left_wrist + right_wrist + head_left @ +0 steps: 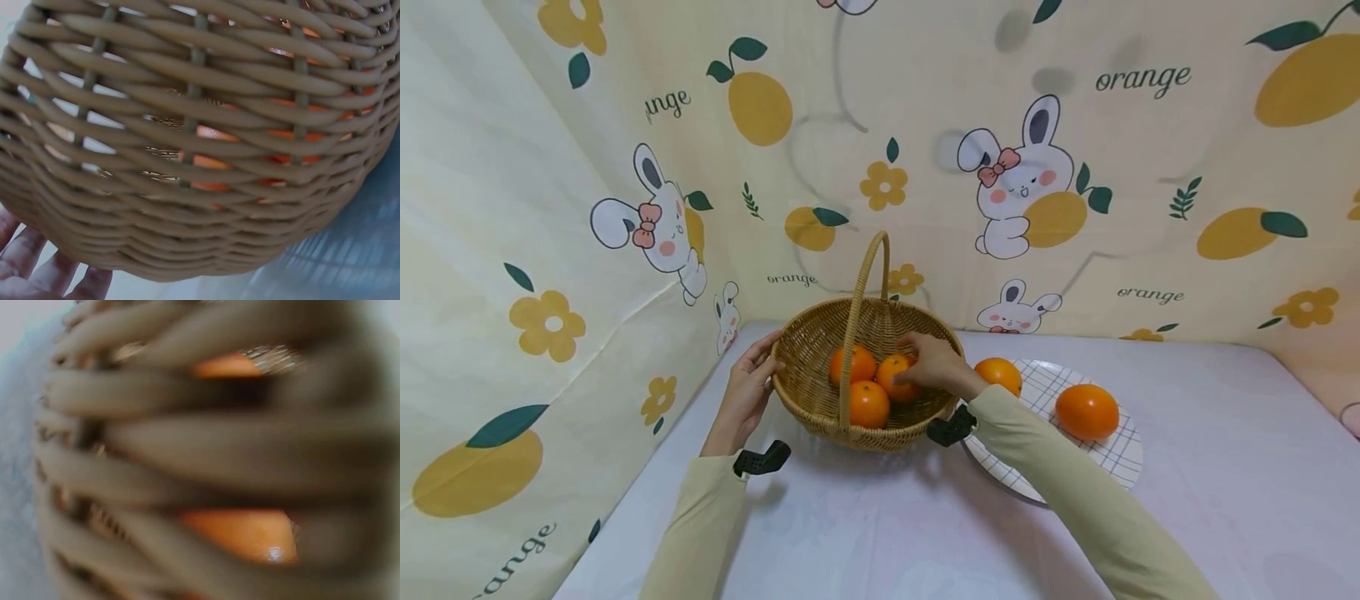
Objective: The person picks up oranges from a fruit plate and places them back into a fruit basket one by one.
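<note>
A woven wicker basket (pixel 801 358) with a tall arched handle (pixel 856 308) stands on the table, and three oranges lie inside it. My left hand (pixel 747 390) holds the basket's left rim, with the thumb over the edge and the fingers outside the wall. Reaching over the right rim, my right hand (pixel 936 365) grips the rightmost orange (pixel 891 375) down in the basket. Beside that one are a rear orange (pixel 861 364) and a front orange (pixel 870 407). The right wrist view is filled by blurred wicker (pixel 219 450), with orange skin showing through the gaps.
To the right of the basket lies a white plate (pixel 1037 379) with a dark grid pattern. It bears an orange (pixel 997 375) near its left edge, partly behind my right forearm, and another orange (pixel 1087 412) on its right side. Printed cloth (pixel 925 208) hangs behind and at the left.
</note>
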A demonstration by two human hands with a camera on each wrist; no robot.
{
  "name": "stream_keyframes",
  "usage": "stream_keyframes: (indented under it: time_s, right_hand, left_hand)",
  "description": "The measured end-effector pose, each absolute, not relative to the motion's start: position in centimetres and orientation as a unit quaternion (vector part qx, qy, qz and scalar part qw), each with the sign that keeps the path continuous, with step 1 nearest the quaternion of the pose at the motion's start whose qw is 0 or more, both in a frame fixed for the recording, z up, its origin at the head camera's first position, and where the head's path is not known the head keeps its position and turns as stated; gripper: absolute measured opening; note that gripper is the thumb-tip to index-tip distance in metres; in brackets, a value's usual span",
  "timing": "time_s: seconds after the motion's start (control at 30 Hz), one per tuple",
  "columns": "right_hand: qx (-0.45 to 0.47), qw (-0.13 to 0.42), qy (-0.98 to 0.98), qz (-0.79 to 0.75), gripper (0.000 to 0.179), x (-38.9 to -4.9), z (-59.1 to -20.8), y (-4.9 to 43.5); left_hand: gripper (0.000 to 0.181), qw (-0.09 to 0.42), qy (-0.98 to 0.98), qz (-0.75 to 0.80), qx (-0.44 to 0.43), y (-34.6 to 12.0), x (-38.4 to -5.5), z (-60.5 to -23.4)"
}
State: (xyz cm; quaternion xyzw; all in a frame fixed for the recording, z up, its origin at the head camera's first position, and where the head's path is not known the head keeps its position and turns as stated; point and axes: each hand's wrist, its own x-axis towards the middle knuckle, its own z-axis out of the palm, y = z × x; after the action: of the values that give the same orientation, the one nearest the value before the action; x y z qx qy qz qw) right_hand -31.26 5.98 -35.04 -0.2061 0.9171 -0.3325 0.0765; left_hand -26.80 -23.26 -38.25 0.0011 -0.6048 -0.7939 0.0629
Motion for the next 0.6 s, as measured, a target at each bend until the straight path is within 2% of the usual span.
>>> stream_keyframes:
  time_s: [0.43,0.6]
  right_hand:
    - [-0.184,0.085,0.846,-0.494,0.062,-30.5,-34.1,7.4]
    - [-0.17,0.08,0.798,-0.572,0.055,-30.1,-33.3,8.6]
  left_hand:
    - [0.056,0.071,-0.596,-0.8,-0.003,-23.0,-26.9,-38.2]
    - [0.057,0.074,-0.591,-0.803,0.001,-22.8,-26.9,-38.2]
